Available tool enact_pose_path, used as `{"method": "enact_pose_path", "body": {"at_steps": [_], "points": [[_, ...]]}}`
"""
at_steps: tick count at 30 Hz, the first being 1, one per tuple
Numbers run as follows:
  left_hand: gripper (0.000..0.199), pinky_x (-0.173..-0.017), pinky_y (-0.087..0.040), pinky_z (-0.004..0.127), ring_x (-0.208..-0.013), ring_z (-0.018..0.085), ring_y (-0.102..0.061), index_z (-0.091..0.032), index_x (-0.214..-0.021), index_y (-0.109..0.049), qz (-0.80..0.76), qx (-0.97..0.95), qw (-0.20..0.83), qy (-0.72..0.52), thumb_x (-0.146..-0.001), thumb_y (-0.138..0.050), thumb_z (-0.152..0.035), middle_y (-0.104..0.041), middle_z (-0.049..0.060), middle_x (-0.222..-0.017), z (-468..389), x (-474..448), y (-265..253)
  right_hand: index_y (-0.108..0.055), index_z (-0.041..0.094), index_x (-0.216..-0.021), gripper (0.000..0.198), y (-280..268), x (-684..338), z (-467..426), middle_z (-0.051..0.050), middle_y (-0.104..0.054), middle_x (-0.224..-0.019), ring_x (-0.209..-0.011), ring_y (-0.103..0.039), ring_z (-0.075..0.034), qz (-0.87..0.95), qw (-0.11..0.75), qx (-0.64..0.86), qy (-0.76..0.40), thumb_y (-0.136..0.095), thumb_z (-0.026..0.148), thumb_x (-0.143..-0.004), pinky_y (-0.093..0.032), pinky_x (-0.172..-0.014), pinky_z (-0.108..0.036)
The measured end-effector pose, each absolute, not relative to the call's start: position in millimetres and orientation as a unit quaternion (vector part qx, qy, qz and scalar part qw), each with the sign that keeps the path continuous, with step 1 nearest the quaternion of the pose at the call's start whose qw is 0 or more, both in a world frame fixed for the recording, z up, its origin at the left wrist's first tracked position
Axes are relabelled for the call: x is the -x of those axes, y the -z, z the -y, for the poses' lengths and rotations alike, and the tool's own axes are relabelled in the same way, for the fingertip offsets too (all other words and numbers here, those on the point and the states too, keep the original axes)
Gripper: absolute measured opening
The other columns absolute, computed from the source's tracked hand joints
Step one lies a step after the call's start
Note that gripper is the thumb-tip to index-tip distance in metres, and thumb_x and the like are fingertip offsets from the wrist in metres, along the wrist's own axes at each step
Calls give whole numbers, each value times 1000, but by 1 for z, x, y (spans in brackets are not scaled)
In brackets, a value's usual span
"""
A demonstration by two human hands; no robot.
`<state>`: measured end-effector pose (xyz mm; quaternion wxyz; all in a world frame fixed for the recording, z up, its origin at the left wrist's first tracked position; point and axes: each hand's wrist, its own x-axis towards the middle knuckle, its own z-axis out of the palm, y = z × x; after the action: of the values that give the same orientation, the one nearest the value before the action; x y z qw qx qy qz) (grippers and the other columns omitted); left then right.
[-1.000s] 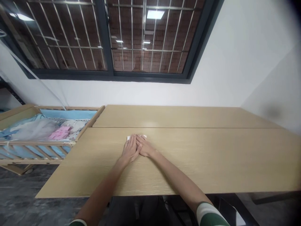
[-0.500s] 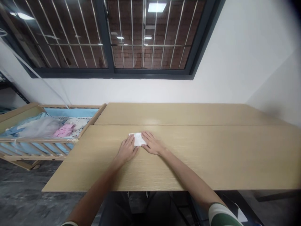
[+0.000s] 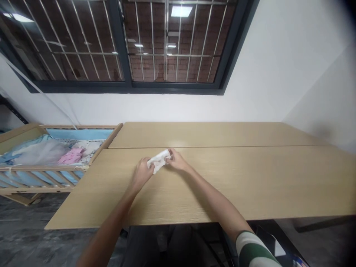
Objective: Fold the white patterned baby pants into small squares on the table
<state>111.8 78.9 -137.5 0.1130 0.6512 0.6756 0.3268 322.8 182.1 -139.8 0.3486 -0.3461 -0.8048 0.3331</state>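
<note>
Cloth [image 3: 159,161], or possibly paper, hangs between the 2 hands over the table [image 3: 250,178], white, creased and tilted, with its right end higher in my view. I have the left hand [image 3: 142,172] clamped on its left end and the right hand [image 3: 178,161] pinching its right end; the hands are apart, with the white stretch between them. I cannot tell whether its lower edge touches the wood. From my end the table shows 2 panels, with a seam [image 3: 222,147] just beyond the fingers. Just beside its left end I see the crib [image 3: 47,168], with pink fabric [image 3: 71,156] inside. A green and white sleeve [image 3: 257,250] covers part of the right arm.
</note>
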Motion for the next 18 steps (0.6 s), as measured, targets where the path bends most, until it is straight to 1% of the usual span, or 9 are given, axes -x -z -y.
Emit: {"method": "enact_pose_path", "body": {"at_steps": [2,5,8,10,12,14,16,18], "points": [[33,-85,-54,33,-97,22,-70,-16,-123,-52,-684,-622,143,-354,-93,-53,-31,-72,11,-107,-64,-113,136,-47,22,-128,51,133,-320,-185,-5,-67,-100,-85,-64,-20,758,379,311,-430,-69,31,-82,-51,-74,-32],[47,-74,-54,29,-83,20,-72,-13,-132,-41,-698,-592,182,-360,-94,-56,-36,-73,7,-95,-43,-123,144,-45,23,-127,62,134,-314,-189,-3,-65,-96,-78,-63,-16,713,386,294,-507,-78,31,-75,-51,-67,-28],[47,-75,-53,32,-82,23,-71,-15,-130,-43,-731,-573,178,-324,-92,-59,-38,-72,9,-94,-31,-136,153,-50,22,-118,62,147,-305,-193,-2,-64,-95,-74,-61,-14,710,361,328,-507,-84,32,-67,-51,-63,-25],[41,-80,-52,37,-88,28,-70,-16,-126,-48,-755,-567,158,-290,-92,-58,-38,-71,13,-98,-28,-143,156,-52,20,-114,55,156,-300,-195,-2,-65,-95,-75,-62,-14,736,330,356,-472,-83,32,-70,-52,-65,-26],[35,-88,-49,45,-99,34,-67,-14,-121,-52,-767,-570,131,-263,-94,-53,-36,-69,18,-104,-27,-150,153,-54,18,-114,45,160,-298,-195,-5,-66,-99,-81,-65,-16,772,298,380,-414,-77,32,-77,-54,-71,-29],[33,-97,-44,52,-114,39,-60,-12,-119,-55,-768,-581,104,-249,-95,-49,-34,-64,23,-117,-24,-158,150,-56,16,-116,37,157,-297,-191,-10,-67,-109,-94,-67,-20,795,283,393,-364,-70,30,-85,-55,-84,-35],[41,-104,-40,55,-128,41,-50,-11,-127,-53,-755,-602,68,-249,-95,-47,-36,-54,26,-136,-17,-170,150,-57,15,-122,34,147,-298,-181,-15,-65,-123,-113,-63,-24,826,279,380,-309,-62,31,-92,-49,-99,-41],[53,-107,-38,55,-137,41,-41,-10,-140,-48,-726,-637,11,-258,-96,-46,-41,-44,25,-149,-7,-186,156,-56,17,-133,39,137,-298,-163,-16,-59,-139,-131,-53,-27,876,257,328,-243,-54,35,-98,-40,-112,-45]]}}
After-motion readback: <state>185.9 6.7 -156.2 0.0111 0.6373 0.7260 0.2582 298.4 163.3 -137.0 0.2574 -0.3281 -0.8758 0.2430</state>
